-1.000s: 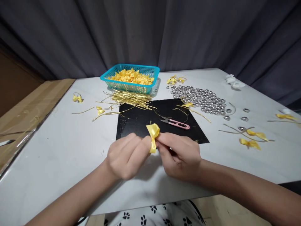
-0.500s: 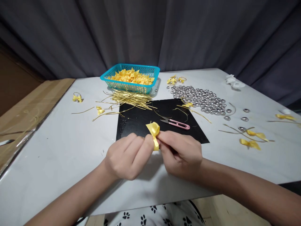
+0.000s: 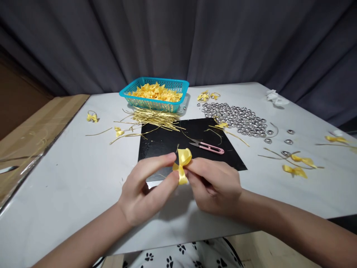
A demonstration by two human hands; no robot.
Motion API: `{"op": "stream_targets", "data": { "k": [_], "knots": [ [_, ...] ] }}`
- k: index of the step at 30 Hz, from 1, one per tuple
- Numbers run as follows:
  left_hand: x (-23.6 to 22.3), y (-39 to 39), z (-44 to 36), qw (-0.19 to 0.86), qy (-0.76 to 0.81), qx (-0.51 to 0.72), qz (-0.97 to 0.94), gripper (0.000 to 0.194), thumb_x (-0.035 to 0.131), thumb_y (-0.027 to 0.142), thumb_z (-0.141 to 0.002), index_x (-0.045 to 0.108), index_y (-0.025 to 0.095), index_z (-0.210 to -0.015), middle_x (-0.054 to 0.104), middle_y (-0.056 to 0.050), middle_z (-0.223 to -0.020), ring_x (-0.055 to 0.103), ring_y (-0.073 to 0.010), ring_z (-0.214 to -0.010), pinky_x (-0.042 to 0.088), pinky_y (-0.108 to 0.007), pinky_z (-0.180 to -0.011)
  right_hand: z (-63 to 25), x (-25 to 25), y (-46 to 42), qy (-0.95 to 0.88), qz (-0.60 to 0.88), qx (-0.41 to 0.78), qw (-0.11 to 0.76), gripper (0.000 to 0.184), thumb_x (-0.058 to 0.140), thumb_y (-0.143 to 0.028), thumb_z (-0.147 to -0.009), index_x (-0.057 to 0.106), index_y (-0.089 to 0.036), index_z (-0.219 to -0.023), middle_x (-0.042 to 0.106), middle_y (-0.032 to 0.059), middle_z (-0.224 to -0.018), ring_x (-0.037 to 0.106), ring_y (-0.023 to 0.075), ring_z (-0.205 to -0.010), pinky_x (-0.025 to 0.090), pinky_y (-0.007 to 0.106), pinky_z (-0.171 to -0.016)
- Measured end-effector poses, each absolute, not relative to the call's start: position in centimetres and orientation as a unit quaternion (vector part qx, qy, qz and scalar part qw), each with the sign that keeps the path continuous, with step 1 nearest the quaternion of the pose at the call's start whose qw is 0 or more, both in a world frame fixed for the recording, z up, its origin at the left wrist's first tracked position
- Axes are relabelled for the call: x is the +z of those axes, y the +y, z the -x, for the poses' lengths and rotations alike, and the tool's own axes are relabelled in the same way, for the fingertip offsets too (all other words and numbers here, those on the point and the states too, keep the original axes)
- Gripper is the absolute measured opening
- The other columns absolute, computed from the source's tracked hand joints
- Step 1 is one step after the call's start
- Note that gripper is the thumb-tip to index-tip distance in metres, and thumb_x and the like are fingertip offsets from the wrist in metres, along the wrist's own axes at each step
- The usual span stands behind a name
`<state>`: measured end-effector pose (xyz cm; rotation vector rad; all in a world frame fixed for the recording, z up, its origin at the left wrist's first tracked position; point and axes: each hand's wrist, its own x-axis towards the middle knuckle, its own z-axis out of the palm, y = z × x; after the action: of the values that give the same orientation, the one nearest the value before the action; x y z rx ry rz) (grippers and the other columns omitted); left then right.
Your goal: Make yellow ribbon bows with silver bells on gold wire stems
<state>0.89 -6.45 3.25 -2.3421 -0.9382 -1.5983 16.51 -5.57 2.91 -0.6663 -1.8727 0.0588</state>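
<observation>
A yellow satin ribbon bow [image 3: 183, 163] is pinched between the thumb and index finger of my right hand [image 3: 216, 184], above the near edge of the black mat. At its left side is my left hand [image 3: 147, 186], open, thumb and index finger apart. The left thumb tip reaches the bow's lower loop, and the index tip stands off near its upper loop. A thin gold end pokes up behind the bow. Beyond my hands, pink-handled thread snips [image 3: 208, 146] lie on the black mat [image 3: 164, 145], beside loose gold cord ends.
A turquoise basket [image 3: 156, 100] of yellow bows stands at the back, with a bundle of gold cords [image 3: 156, 118] in front. Silver heart-shaped beads [image 3: 237, 118] are heaped at right. Loose bows [image 3: 295, 171] and cords lie farther right. Cardboard [image 3: 55, 123] borders the table's left.
My left hand has loosened from a closed pinch, its index finger lifting away from the thumb. The bow has turned slightly in my right hand, which stays closed on it.
</observation>
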Motion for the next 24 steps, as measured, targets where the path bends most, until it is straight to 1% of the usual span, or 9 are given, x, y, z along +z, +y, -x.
{"op": "stream_targets", "data": {
  "k": [2, 4, 7, 9, 12, 17, 21, 22, 24],
  "knots": [
    [3.0, -6.6, -1.5, 0.049, -0.32, -0.551, 0.769, 0.025, 0.058, 0.003, -0.077, 0.066, 0.021, -0.092, 0.069, -0.005, -0.097, 0.066, -0.014, -0.081, 0.056, -0.023, -0.07, -16.5, 2.9, -5.6, -0.791, 0.28, 0.024, 0.544, 0.017, 0.045, -0.004, -0.081, 0.058, -0.016, -0.082, 0.055, -0.0018, -0.055, 0.046, 0.0085, -0.046, 0.041, 0.019, -0.043],
    [2.9, -6.6, -2.0, 0.051, -0.317, -0.567, 0.759, 0.028, 0.058, 0.004, -0.077, 0.066, 0.022, -0.097, 0.071, -0.004, -0.09, 0.066, -0.0143, -0.079, 0.056, -0.023, -0.069, -16.5, 2.8, -5.6, -0.791, 0.28, 0.03, 0.543, 0.019, 0.045, -0.004, -0.081, 0.058, -0.017, -0.082, 0.055, -0.0017, -0.056, 0.047, 0.0086, -0.047, 0.041, 0.019, -0.043],
    [3.0, -6.7, -2.2, 0.038, -0.336, -0.563, 0.754, 0.024, 0.058, 0.008, -0.079, 0.066, 0.022, -0.097, 0.072, -0.003, -0.085, 0.066, -0.013, -0.075, 0.055, -0.022, -0.068, -16.5, 2.7, -5.6, -0.789, 0.278, 0.038, 0.547, 0.02, 0.044, -0.004, -0.081, 0.059, -0.017, -0.083, 0.056, -0.0014, -0.056, 0.049, 0.0089, -0.048, 0.042, 0.019, -0.044],
    [3.2, -6.7, -1.8, 0.036, -0.333, -0.546, 0.768, 0.017, 0.058, 0.009, -0.08, 0.065, 0.02, -0.092, 0.071, -0.005, -0.086, 0.065, -0.0125, -0.076, 0.055, -0.021, -0.069, -16.6, 2.7, -5.6, -0.787, 0.276, 0.046, 0.55, 0.02, 0.045, -0.003, -0.08, 0.059, -0.017, -0.082, 0.055, -0.0013, -0.057, 0.048, 0.0088, -0.048, 0.043, 0.018, -0.045],
    [3.4, -6.4, -0.8, 0.071, -0.286, -0.507, 0.81, 0.013, 0.057, 0.009, -0.081, 0.064, 0.016, -0.088, 0.071, -0.005, -0.089, 0.064, -0.0127, -0.082, 0.054, -0.02, -0.073, -16.7, 2.8, -5.6, -0.79, 0.267, 0.065, 0.549, 0.021, 0.044, -0.002, -0.08, 0.059, -0.016, -0.082, 0.054, -0.0012, -0.057, 0.046, 0.0085, -0.048, 0.043, 0.017, -0.045],
    [3.2, -5.6, 0.5, 0.112, -0.234, -0.471, 0.844, 0.017, 0.052, 0.007, -0.082, 0.063, 0.016, -0.092, 0.069, -0.007, -0.1, 0.063, -0.0142, -0.091, 0.054, -0.024, -0.075, -16.5, 3.0, -5.3, -0.777, 0.253, 0.101, 0.568, 0.019, 0.046, -0.001, -0.081, 0.058, -0.016, -0.082, 0.057, -0.0006, -0.061, 0.048, 0.0079, -0.05, 0.043, 0.017, -0.045],
    [3.2, -5.5, 0.1, 0.071, -0.261, -0.482, 0.833, 0.021, 0.054, 0.008, -0.082, 0.06, 0.021, -0.098, 0.071, -0.007, -0.097, 0.065, -0.0146, -0.083, 0.055, -0.026, -0.068, -16.0, 3.3, -5.1, -0.754, 0.25, 0.216, 0.568, 0.017, 0.048, -0.004, -0.083, 0.057, -0.017, -0.081, 0.061, -0.0008, -0.067, 0.054, 0.0071, -0.055, 0.046, 0.016, -0.05],
    [3.3, -5.5, -0.1, 0.055, -0.272, -0.512, 0.813, 0.022, 0.057, 0.007, -0.081, 0.059, 0.022, -0.097, 0.071, -0.006, -0.093, 0.066, -0.0136, -0.078, 0.055, -0.024, -0.065, -16.0, 3.4, -5.1, -0.746, 0.254, 0.26, 0.558, 0.016, 0.047, -0.005, -0.085, 0.057, -0.017, -0.082, 0.06, -0.0016, -0.068, 0.054, 0.0061, -0.054, 0.045, 0.015, -0.049],
    [3.4, -5.7, -0.5, 0.073, -0.272, -0.569, 0.773, 0.021, 0.062, 0.008, -0.077, 0.059, 0.021, -0.094, 0.072, -0.004, -0.087, 0.064, -0.0118, -0.07, 0.054, -0.022, -0.062, -16.0, 3.4, -5.1, -0.729, 0.262, 0.346, 0.529, 0.016, 0.043, -0.008, -0.088, 0.056, -0.018, -0.086, 0.055, -0.0037, -0.065, 0.048, 0.0036, -0.047, 0.042, 0.013, -0.044]
  ]
}}
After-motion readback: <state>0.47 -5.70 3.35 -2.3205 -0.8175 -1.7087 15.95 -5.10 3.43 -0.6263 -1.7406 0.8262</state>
